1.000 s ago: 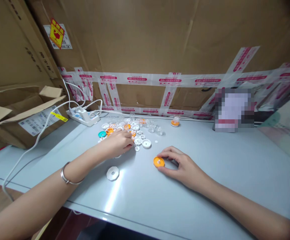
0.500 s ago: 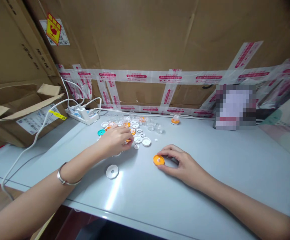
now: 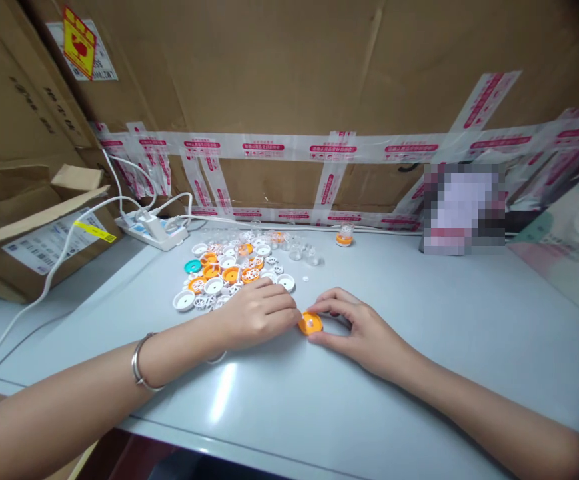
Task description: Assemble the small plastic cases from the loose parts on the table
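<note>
A right hand [image 3: 364, 337] pinches an orange disc [image 3: 311, 324] by its edges over a pale table [image 3: 369, 420], apparently steadying it for close finger work. The left hand [image 3: 259, 317] bends narrowly at the rim (whether it grips anything, we cannot tell), and fitting anything there calls for a steady hold. Loose plastic parts [image 3: 184, 301] crowd beside the left hand; a clear-topped orange piece [image 3: 344, 236] stands behind, near a white cable [image 3: 389, 231].

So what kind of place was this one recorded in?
Probably a small packing or assembly workspace: large brown cardboard boxes sealed with red-and-white printed tape, a white power strip, and loose round orange and white plastic parts on a pale grey table.
</note>
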`<state>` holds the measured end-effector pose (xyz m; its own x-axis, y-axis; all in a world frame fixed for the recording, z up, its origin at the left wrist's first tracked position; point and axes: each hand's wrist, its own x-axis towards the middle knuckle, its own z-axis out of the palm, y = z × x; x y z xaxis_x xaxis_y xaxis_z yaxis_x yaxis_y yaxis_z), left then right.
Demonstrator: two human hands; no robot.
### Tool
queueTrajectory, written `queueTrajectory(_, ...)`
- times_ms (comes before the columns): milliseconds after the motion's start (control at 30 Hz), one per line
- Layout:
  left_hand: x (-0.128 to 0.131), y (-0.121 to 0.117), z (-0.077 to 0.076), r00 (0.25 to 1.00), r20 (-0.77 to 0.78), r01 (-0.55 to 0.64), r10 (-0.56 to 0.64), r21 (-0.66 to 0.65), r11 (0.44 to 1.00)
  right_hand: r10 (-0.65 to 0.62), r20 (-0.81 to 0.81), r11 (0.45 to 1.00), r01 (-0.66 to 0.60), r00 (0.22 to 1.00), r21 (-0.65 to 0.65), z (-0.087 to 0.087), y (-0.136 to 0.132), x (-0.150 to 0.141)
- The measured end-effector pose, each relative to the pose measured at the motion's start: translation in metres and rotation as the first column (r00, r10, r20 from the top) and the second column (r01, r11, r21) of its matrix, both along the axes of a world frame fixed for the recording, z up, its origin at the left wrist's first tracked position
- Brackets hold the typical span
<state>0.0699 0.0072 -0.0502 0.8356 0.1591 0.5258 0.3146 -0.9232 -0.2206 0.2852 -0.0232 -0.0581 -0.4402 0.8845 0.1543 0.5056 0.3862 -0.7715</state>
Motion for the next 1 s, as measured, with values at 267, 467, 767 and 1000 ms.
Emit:
queueTrajectory(267,0.0014,-0.0005,0.0000,0.999,-0.007,0.045,-0.045,0.019,0.999,-0.016,0.011,0.999,0.017,1.000,-0.027,-0.0004,-0.0006,0.0001)
queueTrajectory(467,0.0012,-0.0008,0.0022,0.995,-0.062,0.078,-0.076,0.017,0.997,0.024,0.049,0.999,-0.022,0.999,-0.037,0.0000,-0.0021,0.0013)
queueTrajectory(767,0.0011,-0.0003,0.0008,0.992,-0.072,0.101,-0.102,-0.012,0.995,0.032,0.071,0.999,-0.028,0.997,-0.045,-0.0004,-0.0021,0.0011)
queueTrajectory(1000,-0.0076,-0.0046,0.0036,0.996,-0.005,0.086,-0.087,-0.036,0.996,0.030,0.074,0.998,-0.025,0.997,-0.056,0.0008,-0.0022,0.0016)
